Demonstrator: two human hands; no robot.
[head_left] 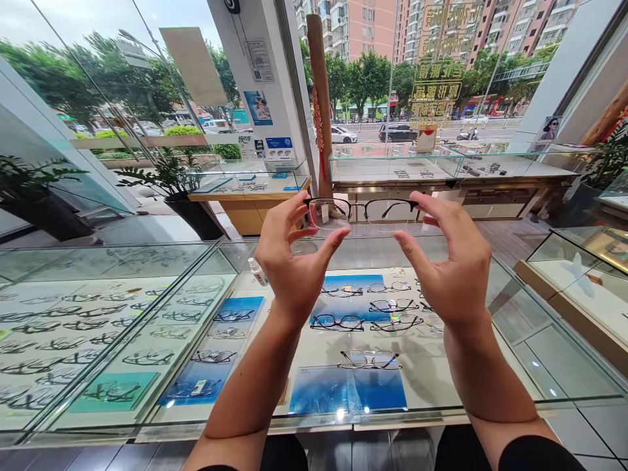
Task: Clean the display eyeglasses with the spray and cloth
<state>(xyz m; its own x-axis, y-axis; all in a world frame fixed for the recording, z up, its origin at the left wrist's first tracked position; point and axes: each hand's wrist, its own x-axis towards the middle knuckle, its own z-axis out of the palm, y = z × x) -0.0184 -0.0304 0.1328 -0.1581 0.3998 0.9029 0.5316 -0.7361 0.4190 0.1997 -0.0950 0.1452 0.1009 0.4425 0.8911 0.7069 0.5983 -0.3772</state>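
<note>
Both my hands hold up a pair of eyeglasses (358, 208) with a dark upper rim, raised above the glass display case (275, 278). My left hand (297, 255) grips the left end of the frame, its fingertips at the dark corner and its thumb near the lower edge of that lens. At the opposite end, my right hand (446, 255) pinches the other corner between its fingers, with the thumb below the right lens. A small pale tag shows at the left lens. The temples point away from me and are partly hidden.
Beneath my hands, the case holds several eyeglasses (370, 359) on white and blue boards (318, 389). A small white bottle (257, 271) stands near its far side. More display cases (402, 167) stand by the window, and potted plants (189, 216) are at the left.
</note>
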